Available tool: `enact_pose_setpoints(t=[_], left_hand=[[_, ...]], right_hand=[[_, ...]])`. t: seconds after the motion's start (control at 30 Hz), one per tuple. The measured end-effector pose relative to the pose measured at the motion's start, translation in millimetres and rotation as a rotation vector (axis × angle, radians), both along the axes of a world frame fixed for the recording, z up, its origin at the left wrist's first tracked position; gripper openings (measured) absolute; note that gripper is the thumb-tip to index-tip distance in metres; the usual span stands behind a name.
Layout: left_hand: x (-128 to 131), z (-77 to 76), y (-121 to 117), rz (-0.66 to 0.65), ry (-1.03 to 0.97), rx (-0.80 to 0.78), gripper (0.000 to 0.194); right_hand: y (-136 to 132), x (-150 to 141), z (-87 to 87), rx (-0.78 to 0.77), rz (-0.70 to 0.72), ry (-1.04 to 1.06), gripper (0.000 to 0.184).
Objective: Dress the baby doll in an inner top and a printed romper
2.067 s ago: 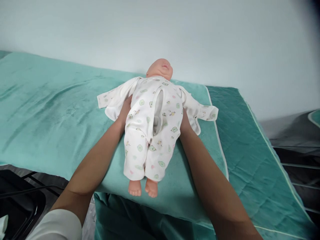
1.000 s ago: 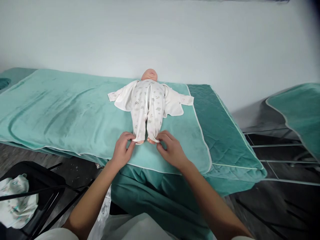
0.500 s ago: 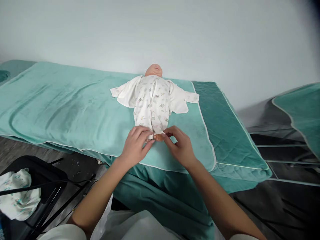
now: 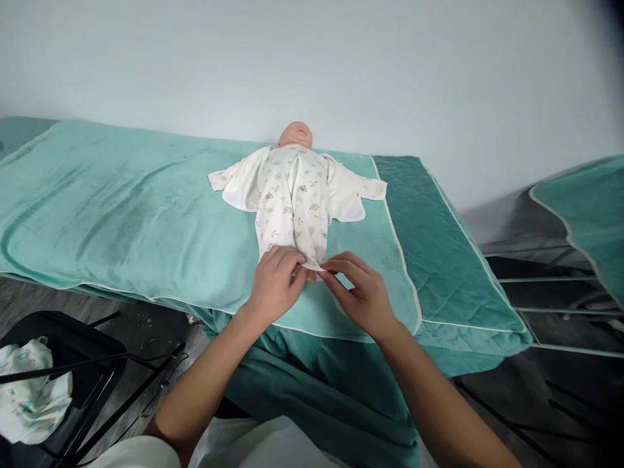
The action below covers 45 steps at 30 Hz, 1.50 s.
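Note:
A baby doll (image 4: 296,134) lies on its back on the bed, its head toward the wall. White printed baby clothes (image 4: 292,201) cover its body, the sleeves spread out to both sides. At the lower hem, my left hand (image 4: 279,283) pinches the edge of the cloth between thumb and fingers. My right hand (image 4: 358,289) pinches the same hem a little to the right, and the edge is drawn taut between the two. A bit of the doll's foot (image 4: 312,275) shows below the hem; the legs are hidden under the cloth.
A light green blanket (image 4: 146,208) covers the bed, with a darker quilted cover (image 4: 453,260) at its right end. On the left, a black chair (image 4: 92,351) holds a crumpled white printed cloth (image 4: 36,390). Another green-covered bed (image 4: 589,208) stands at the right.
The hem is now lifted and stretched between my fingers, hiding more of the foot. My right hand has moved slightly right and down; my left hand has turned a little.

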<state>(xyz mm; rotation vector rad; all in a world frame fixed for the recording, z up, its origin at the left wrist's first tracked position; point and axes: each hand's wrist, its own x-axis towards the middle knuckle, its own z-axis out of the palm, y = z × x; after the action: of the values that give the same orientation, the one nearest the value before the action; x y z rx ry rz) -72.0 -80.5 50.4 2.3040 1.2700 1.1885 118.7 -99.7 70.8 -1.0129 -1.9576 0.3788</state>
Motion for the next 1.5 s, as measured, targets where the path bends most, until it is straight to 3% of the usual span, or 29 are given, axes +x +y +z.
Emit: enact_pose_setpoints(t=[0.17,0.27,0.43,0.7,0.93,1.0,1.07,1.17,1.27,1.37,1.5], left_hand=[[-14,-5.3,-16,0.014,0.088,0.215,0.012],[-21,-15.2,-29,0.019,0.139,0.249,0.02],[-34,-33.5,-32,0.189,0.125,0.167,0.032],[-53,-40.8,-24,0.064,-0.158,0.094,0.009],[-69,-47.9,-28,0.071,-0.237,-0.009,0.003],[-75,-48.3,-18,0.105,-0.227,-0.015,0.006],[-80,-47.5,1,0.18,-0.148,0.009,0.012],[-82,-44.3,42,0.264,0.087,0.043,0.024],[-79,-39.3,87,0.275,0.26,0.017,0.04],[-74,-34.9,121,0.214,0.371,-0.013,0.044],[-71,-32.9,148,0.044,0.475,-0.026,0.04]], right_hand=[[-7,11,-8.3,-0.074,0.068,-0.093,0.011],[-7,16,-12.2,-0.158,0.124,-0.157,0.006],[1,22,-18.6,-0.249,0.074,-0.1,0.009],[22,26,-40.4,-0.31,-0.07,-0.049,0.019],[38,30,-57.9,-0.236,-0.14,-0.022,0.014],[45,31,-62.7,-0.141,-0.198,-0.049,0.012],[55,31,-66.7,-0.025,-0.262,-0.125,0.022],[77,28,-68.9,0.07,-0.297,-0.279,0.041],[102,22,-67.6,0.097,-0.29,-0.364,0.049],[124,20,-68.0,0.088,-0.265,-0.414,0.044],[137,22,-73.6,0.047,-0.238,-0.492,0.037]])
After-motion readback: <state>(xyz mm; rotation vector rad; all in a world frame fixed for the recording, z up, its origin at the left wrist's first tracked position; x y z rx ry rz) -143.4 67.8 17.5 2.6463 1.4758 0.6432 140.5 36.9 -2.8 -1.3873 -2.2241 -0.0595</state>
